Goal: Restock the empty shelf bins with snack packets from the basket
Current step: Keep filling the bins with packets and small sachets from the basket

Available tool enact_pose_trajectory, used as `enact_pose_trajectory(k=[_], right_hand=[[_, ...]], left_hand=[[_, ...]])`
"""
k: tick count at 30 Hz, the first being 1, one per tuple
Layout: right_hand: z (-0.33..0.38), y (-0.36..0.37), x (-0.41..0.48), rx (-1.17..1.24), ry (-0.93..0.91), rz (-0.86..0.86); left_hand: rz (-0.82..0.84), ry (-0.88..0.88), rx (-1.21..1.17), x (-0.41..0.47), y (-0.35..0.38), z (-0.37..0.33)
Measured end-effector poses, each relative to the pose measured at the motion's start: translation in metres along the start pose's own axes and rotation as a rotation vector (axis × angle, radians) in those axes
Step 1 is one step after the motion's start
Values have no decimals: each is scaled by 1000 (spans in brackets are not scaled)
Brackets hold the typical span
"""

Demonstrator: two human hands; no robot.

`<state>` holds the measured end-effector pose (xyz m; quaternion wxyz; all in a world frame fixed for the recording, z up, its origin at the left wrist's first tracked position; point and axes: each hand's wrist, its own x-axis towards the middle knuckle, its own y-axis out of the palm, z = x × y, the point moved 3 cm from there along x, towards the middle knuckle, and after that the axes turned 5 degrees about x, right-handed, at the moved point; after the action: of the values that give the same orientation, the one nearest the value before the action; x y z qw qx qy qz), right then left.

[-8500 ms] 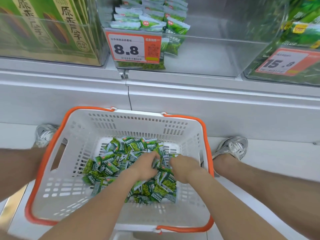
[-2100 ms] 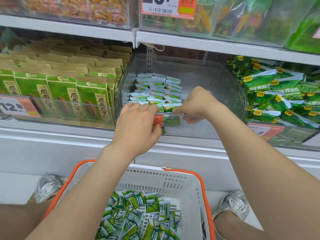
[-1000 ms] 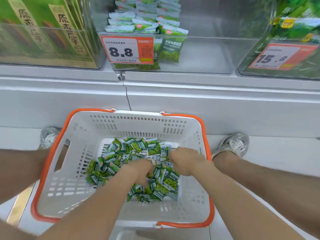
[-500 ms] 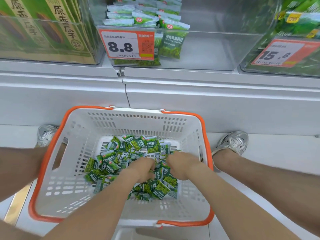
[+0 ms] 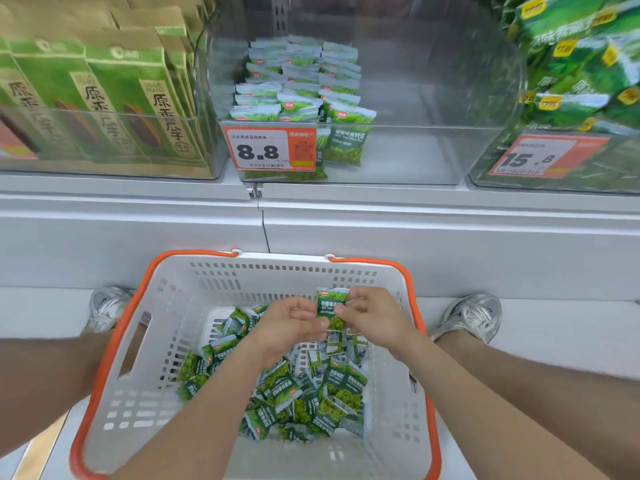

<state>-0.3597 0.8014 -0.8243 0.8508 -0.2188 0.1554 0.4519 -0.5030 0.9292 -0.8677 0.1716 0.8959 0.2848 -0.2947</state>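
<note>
Snack packets: small green foil sachets with white top bands (image 5: 311, 393), heaped loose in the white slotted plastic basket with orange rim (image 5: 114, 344), below the shelf
Held packet: one sachet (image 5: 331, 308) raised upright above the heap, between both hands, well below the bin
Right hand: (image 5: 375, 318) thumb across the sachet's front, fingers curled behind, pinching it; pale edges behind hint at more sachets in the same grip
Left hand: (image 5: 287, 327) fingers curled, thumb tip pressed to the sachet's lower left edge; palm contents not discernible
Target bin: clear acrylic shelf bin (image 5: 415, 154) behind the orange price tag marked 8.8 (image 5: 258, 150); neat rows of matching sachets (image 5: 298, 88) along its left side, right side bare
Step in hand: gathering and squaring a handful; judged mid-task, much stock left in the basket
Next move: lift over the bin's front wall, set down beside the existing rows; calls for a firm pinch so nothing slips
Hidden or unclear: fingertips behind the sachet; number held; small print on packets and tag; bin top cut off by the frame edge
</note>
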Motion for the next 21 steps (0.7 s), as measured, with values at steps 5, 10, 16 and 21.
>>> enact_pose_trajectory(k=[5, 10, 16, 21], right_hand=[[20, -1, -4, 8, -65, -20], [78, -4, -15, -210, -522, -170], [171, -22, -54, -302, -1040, -562], [237, -61, -63, 59, -1039, -725]], left_hand=[[0, 90, 43, -9, 4, -24], [-96, 351, 168, -26, 10, -91], [-470, 928, 442, -80, 29, -186], [-824, 1409, 774, -124, 36, -232]])
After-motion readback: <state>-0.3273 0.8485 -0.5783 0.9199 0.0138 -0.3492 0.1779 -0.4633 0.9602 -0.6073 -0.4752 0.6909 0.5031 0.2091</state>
